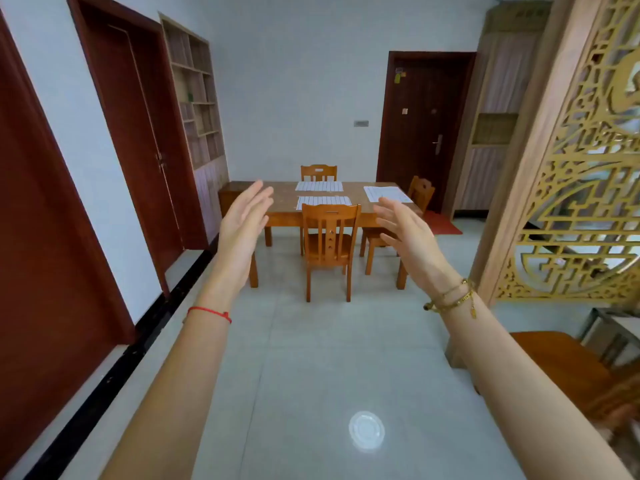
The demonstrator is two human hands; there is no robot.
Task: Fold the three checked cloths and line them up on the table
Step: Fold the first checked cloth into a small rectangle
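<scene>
Left hand [242,220] and right hand [407,230]: open, empty. Cloths [323,201] lie flat on table [287,207], straight ahead, well apart (right cloth [386,194] nearest right hand).

We get one view only: head-worn, wide-angle. We face forward, tilted down over floor [311,341], bench [284,199] well off at frame centre. Left hand [244,220], right hand [407,230] nearest lens, mid-frame; forearms enter from lower corners.
</scene>
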